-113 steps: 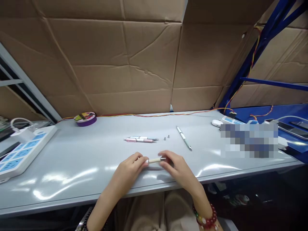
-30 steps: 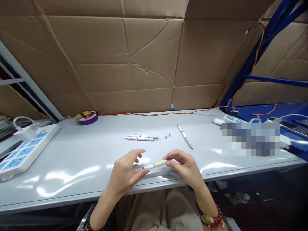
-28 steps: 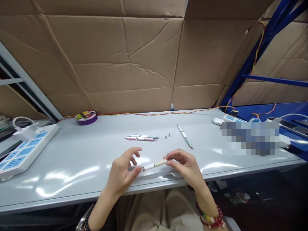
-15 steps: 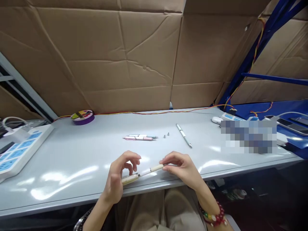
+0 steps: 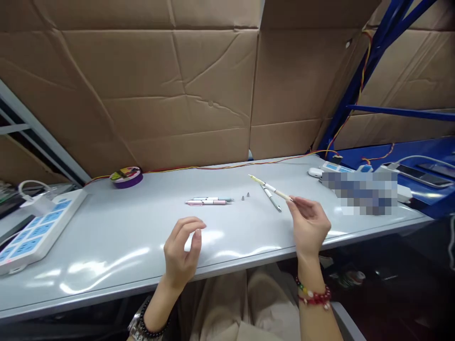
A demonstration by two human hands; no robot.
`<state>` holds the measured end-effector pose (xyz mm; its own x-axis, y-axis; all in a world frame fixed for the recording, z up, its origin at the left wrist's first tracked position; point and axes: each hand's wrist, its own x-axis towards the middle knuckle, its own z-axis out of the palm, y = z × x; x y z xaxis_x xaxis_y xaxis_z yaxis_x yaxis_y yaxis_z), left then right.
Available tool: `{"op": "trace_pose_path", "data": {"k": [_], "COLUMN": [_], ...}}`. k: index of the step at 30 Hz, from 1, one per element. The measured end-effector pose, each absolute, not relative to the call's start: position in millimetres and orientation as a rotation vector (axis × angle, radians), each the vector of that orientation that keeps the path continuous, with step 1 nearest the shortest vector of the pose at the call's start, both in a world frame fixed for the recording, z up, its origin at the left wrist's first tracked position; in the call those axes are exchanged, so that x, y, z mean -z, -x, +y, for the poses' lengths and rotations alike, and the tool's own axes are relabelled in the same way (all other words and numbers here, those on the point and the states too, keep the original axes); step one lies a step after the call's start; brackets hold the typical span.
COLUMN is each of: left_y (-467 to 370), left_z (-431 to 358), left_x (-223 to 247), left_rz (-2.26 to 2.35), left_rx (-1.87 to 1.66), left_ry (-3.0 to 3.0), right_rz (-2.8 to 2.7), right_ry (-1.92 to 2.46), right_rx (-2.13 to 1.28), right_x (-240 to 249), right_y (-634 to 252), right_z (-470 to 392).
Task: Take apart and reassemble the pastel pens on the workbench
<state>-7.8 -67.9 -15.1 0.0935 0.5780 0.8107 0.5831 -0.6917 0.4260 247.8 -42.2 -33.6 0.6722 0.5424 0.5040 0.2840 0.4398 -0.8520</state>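
My right hand (image 5: 309, 225) pinches one end of a cream-and-white pen (image 5: 272, 187) between thumb and fingers. The pen is raised and points to the far left, its yellowish clip end away from me. Below and partly behind it, a white-and-silver pen (image 5: 275, 202) lies on the table. My left hand (image 5: 182, 248) is empty, its fingers curved and apart over the front of the table. Beyond it a pink-and-white pen (image 5: 206, 202) lies alongside a blue-and-white pen (image 5: 212, 198). Two small grey cone-shaped pieces (image 5: 248, 194) stand just right of them.
The grey table (image 5: 135, 227) ends at a cardboard wall (image 5: 159, 113). A purple tape roll (image 5: 130, 180) sits at the back left. Power strips (image 5: 40, 234) lie at the left, and a white mouse (image 5: 314, 172) near a blurred patch at the right. A thin cable runs along the back.
My right hand has moved right and up, carrying the cream pen out of my left hand. The pen has swung to point away from me. My left hand has let go and its fingers are apart.
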Motion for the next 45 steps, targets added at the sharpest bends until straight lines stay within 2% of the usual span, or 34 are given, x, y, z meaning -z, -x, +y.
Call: {"op": "trace_pose_path", "data": {"k": [5,12,24,32,40,45], "left_y": [6.7,7.5,11.6,12.7,12.4,14.9], "left_z": [-67.9,-67.9,-70.6,-66.6,-68.6,-69.7], "left_x": [11.5,11.4,11.9,12.8,11.0,14.0], "left_rz": [-1.196,-1.181,-1.018,-0.947,-0.968,-0.899], "left_rx": [1.645,1.634,1.709,1.708,1.695,1.746], "left_ry": [2.341,2.388,2.347,2.36,2.382,2.377], "right_rz": [-1.257,-1.637,-1.909,-2.321,-2.426,-2.431], "right_ry": [1.419,1.527,1.592,1.643,1.731,1.585], "right_rx": [-0.029,0.01,0.257,0.301,0.276,0.259], "right_x": [35.9,41.9,26.2,-2.4,-0.6,-8.5], "right_y": [-263.8,-259.8,-236.9,-201.7,-192.7,-164.5], "right_z": [-27.8,-22.4,-18.1,20.8,20.6,14.4]}}
